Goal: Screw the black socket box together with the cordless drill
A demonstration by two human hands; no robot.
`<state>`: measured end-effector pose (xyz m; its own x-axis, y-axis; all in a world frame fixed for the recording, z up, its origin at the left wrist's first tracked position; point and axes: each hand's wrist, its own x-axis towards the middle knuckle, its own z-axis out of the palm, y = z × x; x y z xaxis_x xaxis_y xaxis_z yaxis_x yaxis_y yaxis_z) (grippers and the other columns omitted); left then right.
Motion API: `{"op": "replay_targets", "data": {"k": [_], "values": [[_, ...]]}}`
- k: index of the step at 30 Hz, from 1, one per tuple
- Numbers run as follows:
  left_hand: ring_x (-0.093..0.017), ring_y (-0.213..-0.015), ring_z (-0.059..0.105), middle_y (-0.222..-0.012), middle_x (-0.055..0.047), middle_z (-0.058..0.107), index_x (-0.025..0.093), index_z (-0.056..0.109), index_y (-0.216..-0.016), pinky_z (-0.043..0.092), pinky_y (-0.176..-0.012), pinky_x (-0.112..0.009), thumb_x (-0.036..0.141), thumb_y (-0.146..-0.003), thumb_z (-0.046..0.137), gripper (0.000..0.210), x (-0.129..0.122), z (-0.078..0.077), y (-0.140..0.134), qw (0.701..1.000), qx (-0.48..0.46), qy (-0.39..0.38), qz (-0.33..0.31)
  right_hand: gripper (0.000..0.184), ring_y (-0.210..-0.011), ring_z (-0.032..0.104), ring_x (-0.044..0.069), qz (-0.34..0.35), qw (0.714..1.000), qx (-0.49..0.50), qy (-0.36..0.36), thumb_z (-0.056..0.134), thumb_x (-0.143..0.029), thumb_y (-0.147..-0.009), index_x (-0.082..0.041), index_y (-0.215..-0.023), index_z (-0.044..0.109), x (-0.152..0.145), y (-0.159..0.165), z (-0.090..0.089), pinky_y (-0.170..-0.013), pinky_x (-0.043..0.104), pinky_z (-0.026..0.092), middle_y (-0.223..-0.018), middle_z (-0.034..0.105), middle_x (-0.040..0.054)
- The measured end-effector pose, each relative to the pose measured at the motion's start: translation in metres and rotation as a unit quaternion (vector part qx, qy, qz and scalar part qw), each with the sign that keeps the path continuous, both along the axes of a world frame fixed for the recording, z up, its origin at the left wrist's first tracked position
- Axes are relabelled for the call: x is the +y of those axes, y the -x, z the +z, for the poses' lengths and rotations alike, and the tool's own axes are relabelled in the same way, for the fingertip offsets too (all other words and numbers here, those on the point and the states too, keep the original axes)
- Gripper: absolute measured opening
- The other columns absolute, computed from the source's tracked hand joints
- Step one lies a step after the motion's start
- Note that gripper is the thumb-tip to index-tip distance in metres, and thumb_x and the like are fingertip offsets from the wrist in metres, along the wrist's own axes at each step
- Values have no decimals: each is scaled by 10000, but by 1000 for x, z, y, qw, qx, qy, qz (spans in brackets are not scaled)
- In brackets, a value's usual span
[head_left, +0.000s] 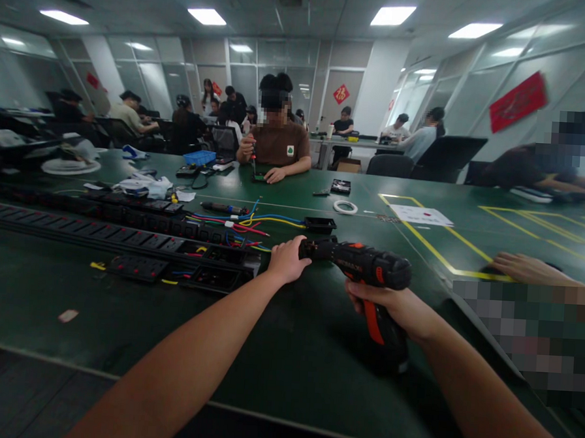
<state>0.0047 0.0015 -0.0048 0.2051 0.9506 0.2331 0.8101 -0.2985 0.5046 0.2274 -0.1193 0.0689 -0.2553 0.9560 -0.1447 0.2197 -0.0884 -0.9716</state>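
My right hand (396, 306) is wrapped round the grip of a black and orange cordless drill (368, 262), whose nose points left. In front of the drill's nose, my left hand (288, 259) pinches a small black part (308, 248); the drill's tip meets it or lies very close, and I cannot tell which. To the left of that hand lies a long black power strip (119, 236) with rows of sockets and red dots. Blue, yellow and red wires (253, 223) run from the strips toward a black end housing (320, 224).
A dark pen-shaped tool (222, 208), a white tape roll (345, 207) and a paper sheet (420, 215) lie farther back on the green table (275, 362). Across it, a person (279, 143) works with a screwdriver. Another person's hand (530, 267) rests at the right.
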Motion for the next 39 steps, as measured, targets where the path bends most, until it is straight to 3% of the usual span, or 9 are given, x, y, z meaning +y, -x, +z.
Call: {"op": "replay_targets", "data": {"k": [18,30,39], "values": [[-299,-1309,622,-1375,-75,697,306,531,-1429,412,-1106,-444,368,-885,760,594,0,1,1,1000,-13,3,-3,518,-579,643,178,21,998,3,58,857,-600,-716,-182,-973,692,-3,2,4,-570,295,498,-670,706,13],[-303,-1279,635,-1344,-74,710,296,543,-1412,427,-1087,-443,373,-880,761,580,1,-2,1,1000,-11,-9,-4,437,-583,638,185,16,998,-57,21,831,-565,-747,-202,-959,711,-5,4,8,-572,312,498,-670,671,-9],[-291,-1299,625,-1382,-66,693,303,532,-1425,419,-1094,-422,375,-882,762,595,-1,1,1,1000,-8,-2,1,439,-614,599,190,-15,996,-85,-12,862,-563,-670,-210,-874,701,-6,9,11,-588,324,459,-686,659,0]]}}
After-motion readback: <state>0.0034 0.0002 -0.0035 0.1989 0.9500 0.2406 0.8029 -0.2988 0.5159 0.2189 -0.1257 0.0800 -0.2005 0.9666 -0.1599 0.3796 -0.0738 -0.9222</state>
